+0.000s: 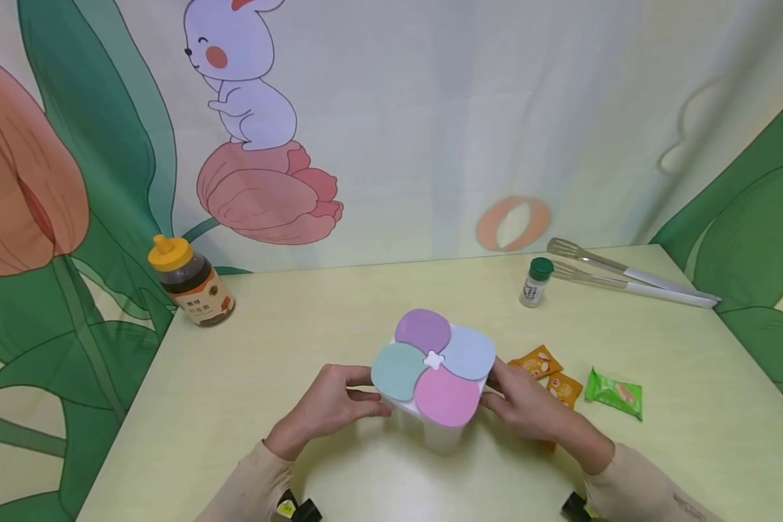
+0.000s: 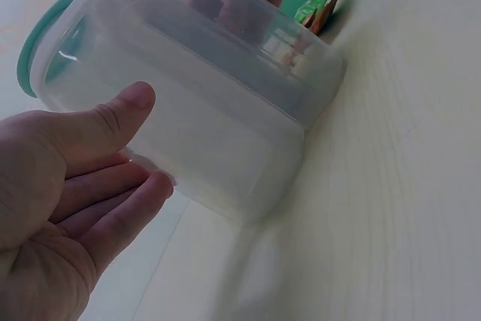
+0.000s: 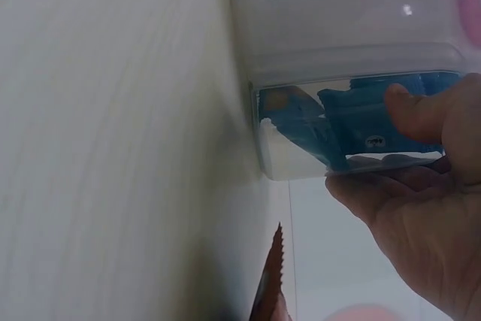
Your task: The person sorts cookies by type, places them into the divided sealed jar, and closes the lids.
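A clear plastic storage box [image 2: 188, 103] stands on the table between both hands, its top covered by four-petal lids [image 1: 446, 395] in purple, blue, green and pink. My left hand [image 1: 336, 402] holds its left side, thumb on one wall and fingers around the corner, as the left wrist view shows. On the opposite side my right hand [image 1: 528, 399] grips the box, thumb against the wall and fingers behind. Blue packets [image 3: 368, 114] show through the wall in the right wrist view. Beside the right hand lie orange snack packets [image 1: 536, 362], partly hidden by it.
A green packet [image 1: 615, 394] lies right of the orange ones. Behind are a green-capped shaker bottle [image 1: 536, 283] and metal tongs [image 1: 639, 283] with white handles. A yellow-capped syrup bottle [image 1: 192, 283] stands at the far left. A printed curtain [image 1: 391, 145] hangs along the back.
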A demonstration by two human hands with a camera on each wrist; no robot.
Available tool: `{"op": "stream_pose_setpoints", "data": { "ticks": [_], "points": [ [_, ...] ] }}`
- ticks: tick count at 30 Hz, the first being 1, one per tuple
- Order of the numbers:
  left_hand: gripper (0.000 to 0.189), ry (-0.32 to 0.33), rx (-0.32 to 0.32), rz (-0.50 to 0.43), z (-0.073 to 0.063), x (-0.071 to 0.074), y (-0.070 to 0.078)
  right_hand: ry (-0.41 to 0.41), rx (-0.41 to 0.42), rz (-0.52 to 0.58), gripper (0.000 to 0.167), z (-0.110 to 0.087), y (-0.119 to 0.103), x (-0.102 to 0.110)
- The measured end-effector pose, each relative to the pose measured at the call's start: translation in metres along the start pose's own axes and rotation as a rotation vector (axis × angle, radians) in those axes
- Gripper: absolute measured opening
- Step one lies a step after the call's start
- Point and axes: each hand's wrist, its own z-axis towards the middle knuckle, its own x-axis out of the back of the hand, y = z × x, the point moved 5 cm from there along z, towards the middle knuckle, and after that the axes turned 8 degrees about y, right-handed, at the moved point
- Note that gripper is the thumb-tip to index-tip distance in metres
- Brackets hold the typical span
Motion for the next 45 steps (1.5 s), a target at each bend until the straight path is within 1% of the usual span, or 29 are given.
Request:
{"op": "stream_pose_setpoints", "data": {
  "ticks": [5, 14, 22, 27, 29, 32, 36, 41, 45],
  "points": [
    [0.034, 0.005, 0.009, 0.012, -0.002, -0.003, -0.001, 0.005, 0.008, -0.008, 0.058, 0.001, 0.002, 0.000],
    [0.033, 0.003, 0.031, 0.011, -0.006, -0.008, 0.000, -0.014, -0.030, -0.007, 0.058, 0.000, 0.006, -0.002],
    [0.030, -0.004, 0.039, 0.006, -0.007, -0.009, 0.003, -0.012, -0.003, -0.005, 0.048, 0.007, 0.007, 0.001],
    [0.030, -0.005, 0.044, 0.008, -0.007, -0.009, 0.003, -0.025, 0.015, -0.019, 0.043, 0.013, 0.008, 0.003],
    [0.029, -0.008, 0.043, 0.010, -0.007, -0.010, 0.003, -0.037, 0.013, -0.028, 0.042, 0.015, 0.010, 0.004],
    [0.028, -0.009, 0.040, 0.018, -0.007, -0.011, 0.003, -0.065, -0.012, -0.047, 0.041, 0.018, 0.012, 0.006],
    [0.025, 0.010, 0.037, 0.041, -0.009, -0.010, 0.004, -0.098, -0.028, -0.058, 0.042, 0.023, 0.012, 0.007],
    [0.023, 0.037, 0.013, 0.067, -0.011, -0.010, 0.006, -0.119, -0.003, -0.068, 0.043, 0.026, 0.011, 0.008],
    [0.023, 0.065, -0.011, 0.130, -0.013, -0.011, 0.007, -0.121, 0.013, -0.070, 0.041, 0.028, 0.013, 0.008]
  ]
}}
